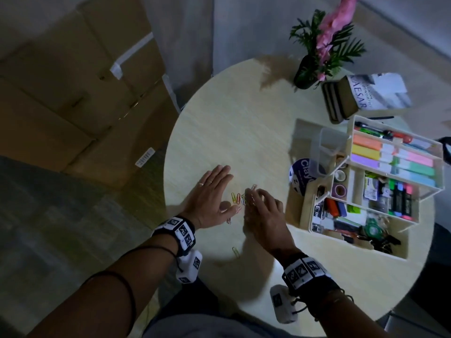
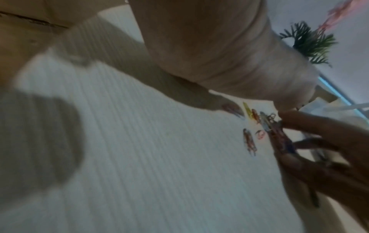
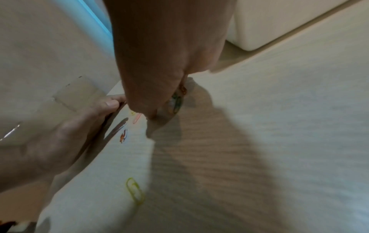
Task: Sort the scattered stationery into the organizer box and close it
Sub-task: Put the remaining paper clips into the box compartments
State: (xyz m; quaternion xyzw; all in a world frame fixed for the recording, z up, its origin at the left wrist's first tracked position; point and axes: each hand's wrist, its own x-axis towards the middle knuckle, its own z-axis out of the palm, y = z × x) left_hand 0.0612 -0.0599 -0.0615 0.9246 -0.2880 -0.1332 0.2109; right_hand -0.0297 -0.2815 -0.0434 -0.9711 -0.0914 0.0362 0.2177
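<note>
Several coloured paper clips lie in a small group on the round tabletop, between the two hands. One yellow clip lies apart from the group, nearer to the person. The right hand is above the group with curled fingers, and its grip pinches some clips at the fingertips; in the left wrist view these clips appear as a blurred bundle between the fingers. The left hand lies flat on the tabletop just beside the clips, its fingers straight and together, holding nothing; its grip is loose, like a wall at the left side of the group.

To the right of the hands stands the organizer box, with its lid up. An upper tray holds highlighters in a row, and the lower part holds tape rolls, markers and other small things. A round tin lies touching the box. Behind the box are a book and a potted plant with pink flowers.
</note>
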